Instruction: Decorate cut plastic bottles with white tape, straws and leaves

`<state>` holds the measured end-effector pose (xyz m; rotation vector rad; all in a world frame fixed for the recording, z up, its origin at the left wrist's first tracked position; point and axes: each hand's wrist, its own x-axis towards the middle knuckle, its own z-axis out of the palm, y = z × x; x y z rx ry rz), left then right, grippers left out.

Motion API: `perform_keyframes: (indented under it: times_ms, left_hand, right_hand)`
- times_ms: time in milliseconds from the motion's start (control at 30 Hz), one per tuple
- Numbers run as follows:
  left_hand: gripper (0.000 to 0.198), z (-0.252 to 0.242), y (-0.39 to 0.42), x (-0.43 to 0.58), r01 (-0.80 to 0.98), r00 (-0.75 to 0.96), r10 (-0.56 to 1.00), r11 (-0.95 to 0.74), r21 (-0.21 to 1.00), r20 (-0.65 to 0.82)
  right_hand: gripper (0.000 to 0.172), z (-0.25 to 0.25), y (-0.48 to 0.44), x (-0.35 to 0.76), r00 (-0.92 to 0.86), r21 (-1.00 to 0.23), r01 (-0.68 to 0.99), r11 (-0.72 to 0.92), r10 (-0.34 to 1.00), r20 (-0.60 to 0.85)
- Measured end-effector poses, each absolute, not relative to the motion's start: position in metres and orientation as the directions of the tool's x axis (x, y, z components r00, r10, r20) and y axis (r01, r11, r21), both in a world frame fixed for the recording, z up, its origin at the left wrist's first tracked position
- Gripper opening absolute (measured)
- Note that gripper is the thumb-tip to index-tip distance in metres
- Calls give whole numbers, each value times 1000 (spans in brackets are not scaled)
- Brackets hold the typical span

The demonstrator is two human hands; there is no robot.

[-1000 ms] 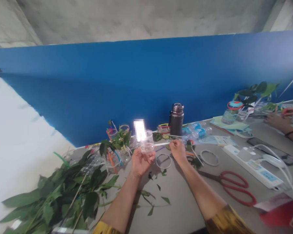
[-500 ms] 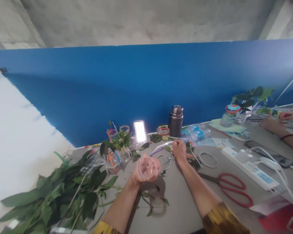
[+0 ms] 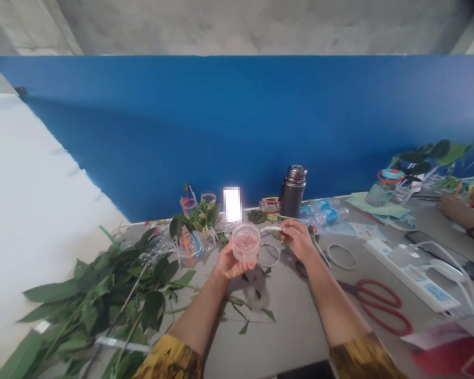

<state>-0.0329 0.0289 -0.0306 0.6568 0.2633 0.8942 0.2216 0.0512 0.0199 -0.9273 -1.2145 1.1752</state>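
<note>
My left hand is wrapped around a clear plastic cup, its round mouth tilted up towards me. Between the fingertips of my right hand is a thin white strip; its far end reaches close to the cup's rim, and whether it touches I cannot tell. Below both hands, small cut leaves and stems lie on the grey table. Behind the cup, a clear ring lies flat.
Leafy branches cover the left side, beside clear cups with coloured straws. A dark thermos stands near the blue partition. Red-handled scissors, a power strip and another person's hand are on the right.
My right hand has lifted the white strip off the tabletop area and brought it up to the cup. My left hand has raised the cup slightly. The view has shifted a little.
</note>
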Motion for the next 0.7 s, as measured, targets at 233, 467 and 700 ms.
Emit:
perform_keyframes:
  times_ms: [233, 467, 700]
  left_hand:
    - [55, -22, 31, -33, -742, 408, 913, 328, 584, 6]
    - [37, -21, 35, -26, -792, 302, 951, 293, 535, -74]
    - [41, -24, 42, -17, -831, 233, 963, 268, 487, -133]
  right_hand:
    - [60, 43, 21, 242, -849, -986, -169, 9, 506, 150]
    - [36, 46, 22, 208, -731, -996, 75, 55, 682, -18]
    - [41, 23, 52, 178, -233, -935, 192, 299, 939, 253]
